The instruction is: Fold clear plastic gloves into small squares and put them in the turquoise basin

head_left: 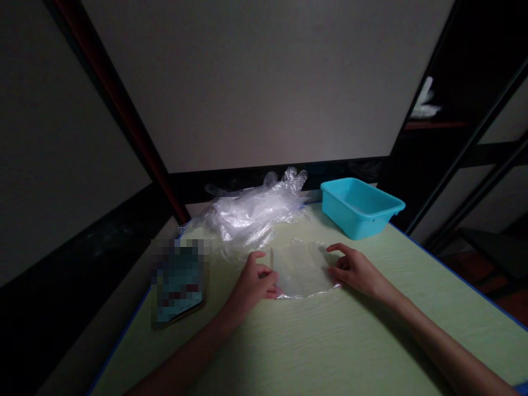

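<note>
A clear plastic sheet, perhaps a flattened disposable glove, lies on the pale green table. At its left edge is my left hand, fingers apart and slightly curled, the lower fingertips touching the plastic. My right hand is at the opposite edge, its thumb and fingers spread, with lower fingertips by the near right corner. Neither hand visibly grips the plastic. Behind it sits a loose pile of clear plastic gloves, some glove fingers sticking up at the back.
A turquoise plastic basin stands at the back right of the table. Toward the left edge lies a flat object, blurred by pixelation. A pale panel rises behind the table, and dark shelving is at the right.
</note>
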Demonstrator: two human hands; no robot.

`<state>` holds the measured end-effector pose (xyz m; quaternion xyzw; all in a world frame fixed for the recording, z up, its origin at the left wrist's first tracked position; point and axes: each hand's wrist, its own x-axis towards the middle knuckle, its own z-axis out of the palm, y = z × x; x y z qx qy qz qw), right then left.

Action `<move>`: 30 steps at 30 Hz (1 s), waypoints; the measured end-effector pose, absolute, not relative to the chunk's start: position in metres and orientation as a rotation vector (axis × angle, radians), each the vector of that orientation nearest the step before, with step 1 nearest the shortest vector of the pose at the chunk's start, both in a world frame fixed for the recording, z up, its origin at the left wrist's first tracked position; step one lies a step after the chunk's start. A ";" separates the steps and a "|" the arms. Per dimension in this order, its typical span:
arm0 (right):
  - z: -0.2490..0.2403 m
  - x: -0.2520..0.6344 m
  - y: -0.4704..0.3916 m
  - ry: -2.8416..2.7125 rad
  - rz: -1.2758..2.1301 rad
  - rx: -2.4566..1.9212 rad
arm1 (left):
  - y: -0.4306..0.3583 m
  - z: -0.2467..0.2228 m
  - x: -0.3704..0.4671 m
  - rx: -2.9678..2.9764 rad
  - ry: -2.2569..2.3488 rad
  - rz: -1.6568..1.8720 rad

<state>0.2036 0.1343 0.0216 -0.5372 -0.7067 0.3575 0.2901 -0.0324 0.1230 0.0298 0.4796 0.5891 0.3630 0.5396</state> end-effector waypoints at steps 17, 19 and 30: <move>0.022 0.206 0.126 -1.875 0.839 -1.449 | 0.107 0.031 -0.038 1.397 1.362 0.917; 0.022 0.205 0.125 -1.881 0.838 -1.444 | 0.108 0.029 -0.038 1.410 1.351 0.910; 0.024 0.205 0.123 -1.896 0.855 -1.446 | 0.115 0.027 -0.041 1.430 1.281 0.822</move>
